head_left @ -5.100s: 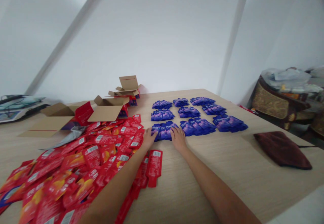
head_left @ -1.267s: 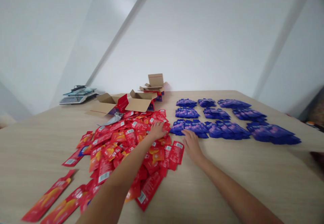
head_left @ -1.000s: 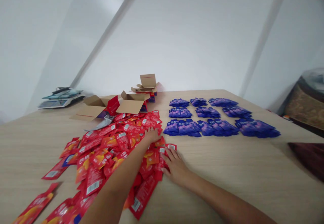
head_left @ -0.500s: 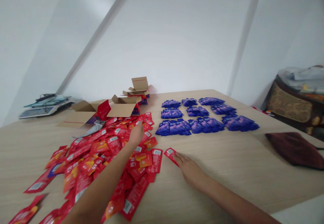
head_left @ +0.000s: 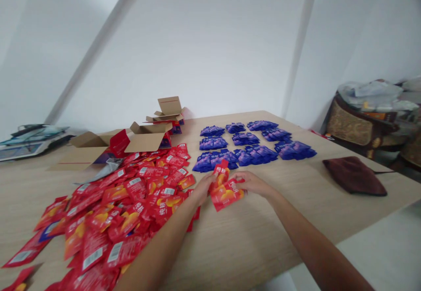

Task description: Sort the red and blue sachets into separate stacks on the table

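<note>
I hold red sachets with both my hands, above the table (head_left: 263,225) and to the right of the big red heap (head_left: 131,212). My left hand (head_left: 204,189) is closed on the edge of one red sachet (head_left: 222,175), which stands almost upright. My right hand (head_left: 250,183) is narrow and pinches another red sachet (head_left: 226,196), which is tilted and overlaps the first. If more sachets are hidden behind these two, I cannot tell. Just beyond my hands, the purple sachets (head_left: 252,155) lie in overlapping groups, arranged in rows. Behind the red heap there are open cardboard boxes (head_left: 148,138), and well to my right lies a dark red cloth (head_left: 355,176).
</note>
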Tool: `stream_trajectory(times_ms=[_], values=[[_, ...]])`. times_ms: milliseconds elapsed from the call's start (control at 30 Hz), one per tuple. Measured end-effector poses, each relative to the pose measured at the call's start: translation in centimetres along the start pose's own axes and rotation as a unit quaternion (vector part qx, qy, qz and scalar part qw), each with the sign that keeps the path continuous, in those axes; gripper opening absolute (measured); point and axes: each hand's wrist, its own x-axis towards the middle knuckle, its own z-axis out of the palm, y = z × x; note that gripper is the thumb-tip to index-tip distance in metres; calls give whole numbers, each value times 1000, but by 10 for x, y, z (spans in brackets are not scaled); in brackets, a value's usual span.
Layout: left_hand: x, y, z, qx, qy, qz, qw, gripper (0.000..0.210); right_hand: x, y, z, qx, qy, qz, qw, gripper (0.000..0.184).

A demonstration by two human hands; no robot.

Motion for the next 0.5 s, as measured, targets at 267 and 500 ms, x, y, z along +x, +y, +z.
stream_trajectory(times_ms=[267,500], values=[[1,-27,30,84,49,172,980,40,20,23,48,265,233,-9,936,51],[1,17,-42,557,156,264,772,33,19,41,53,259,239,-89,932,37]])
